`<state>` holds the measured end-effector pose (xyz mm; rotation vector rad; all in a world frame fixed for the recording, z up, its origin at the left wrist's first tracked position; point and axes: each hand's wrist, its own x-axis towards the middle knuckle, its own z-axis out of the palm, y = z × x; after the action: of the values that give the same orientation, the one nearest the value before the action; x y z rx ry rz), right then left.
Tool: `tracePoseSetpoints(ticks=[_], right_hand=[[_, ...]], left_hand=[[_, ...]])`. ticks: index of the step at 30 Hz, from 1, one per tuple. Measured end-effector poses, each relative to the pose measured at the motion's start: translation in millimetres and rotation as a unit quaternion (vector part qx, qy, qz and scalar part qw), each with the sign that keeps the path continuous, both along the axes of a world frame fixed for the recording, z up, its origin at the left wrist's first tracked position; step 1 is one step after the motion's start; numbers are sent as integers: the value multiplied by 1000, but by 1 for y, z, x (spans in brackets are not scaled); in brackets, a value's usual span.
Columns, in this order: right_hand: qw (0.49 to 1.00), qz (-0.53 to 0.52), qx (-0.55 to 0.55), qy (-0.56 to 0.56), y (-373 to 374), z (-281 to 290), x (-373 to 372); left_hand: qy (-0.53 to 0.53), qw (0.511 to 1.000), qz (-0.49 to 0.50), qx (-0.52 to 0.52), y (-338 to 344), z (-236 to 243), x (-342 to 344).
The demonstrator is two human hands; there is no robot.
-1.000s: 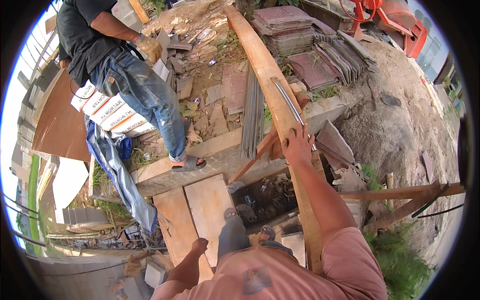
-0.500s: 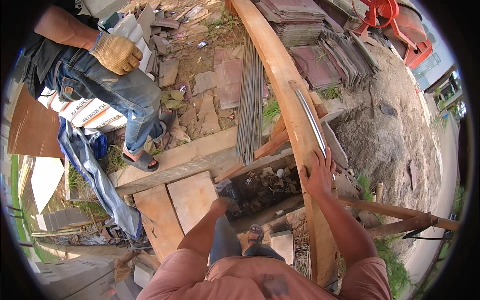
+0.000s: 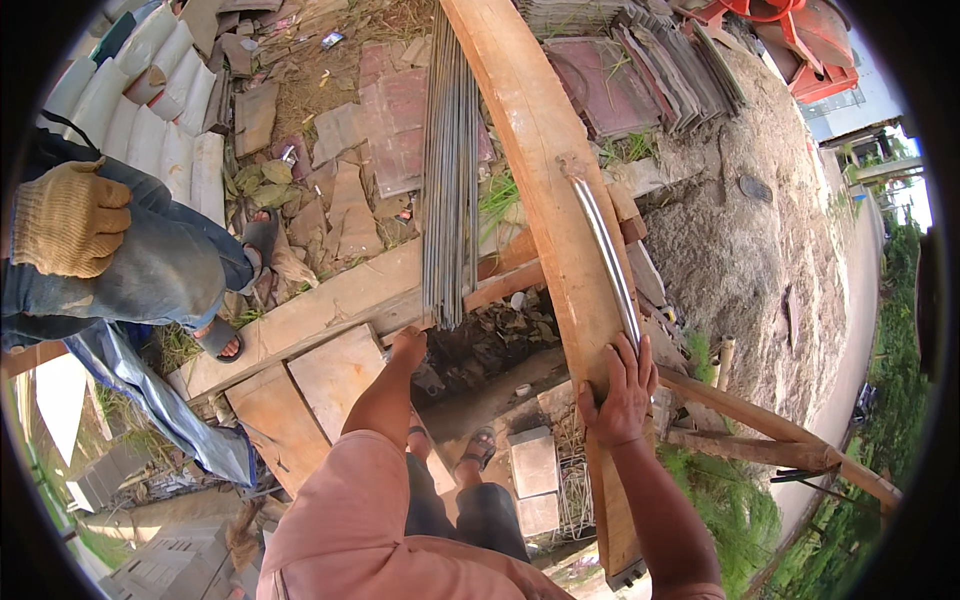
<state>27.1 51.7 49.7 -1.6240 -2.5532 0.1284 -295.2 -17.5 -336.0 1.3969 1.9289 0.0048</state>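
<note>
The plank (image 3: 525, 110) runs beneath the right hand (image 3: 620, 393), which is spread, thumb apart; the rods (image 3: 447, 180) lie just beyond the left hand (image 3: 407, 345), whose grip I cannot tell; the silver bar (image 3: 605, 242) extends forward from the right hand, along the plank.

Off to the left I can see a co-worker in worn blue jeans (image 3: 150, 265) and dark sandals (image 3: 218, 340), with a row of plump white bags (image 3: 180, 150) behind and a crumpled blue-and-silver tarp (image 3: 165, 400) trailing beside the legs. Across the way, grey roofing tiles (image 3: 675, 75) lean in a tight row near a red-orange machine (image 3: 815, 55), and a pale mound of sand (image 3: 745, 275) slopes toward the road (image 3: 840, 330), with leafy greenery (image 3: 893, 310) along its far side.
</note>
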Motion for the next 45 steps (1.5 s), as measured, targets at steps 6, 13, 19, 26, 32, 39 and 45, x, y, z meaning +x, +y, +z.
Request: tracePoseSetpoints(ticks=[6,13,19,26,32,39,45], right_hand=[[1000,4,9,-15,2,4,-3],[1000,18,11,-16,7,7,-5],[999,5,23,-26,2,-1,-2],[1000,-4,-3,-7,0,3,-3],[999,-30,-1,15,-6,1,0],[999,-16,23,30,-4,14,-11],[998,-37,21,55,-13,12,-5]], left_hand=[[-2,988,152,-11,37,-61,2],[45,993,110,-17,43,-80,-11],[-18,963,267,-8,30,-2,-15],[-92,960,261,-45,-54,78,-9],[-191,945,256,-73,-121,175,-5],[-344,900,265,26,-145,252,-31],[-459,830,310,59,-111,315,-44]])
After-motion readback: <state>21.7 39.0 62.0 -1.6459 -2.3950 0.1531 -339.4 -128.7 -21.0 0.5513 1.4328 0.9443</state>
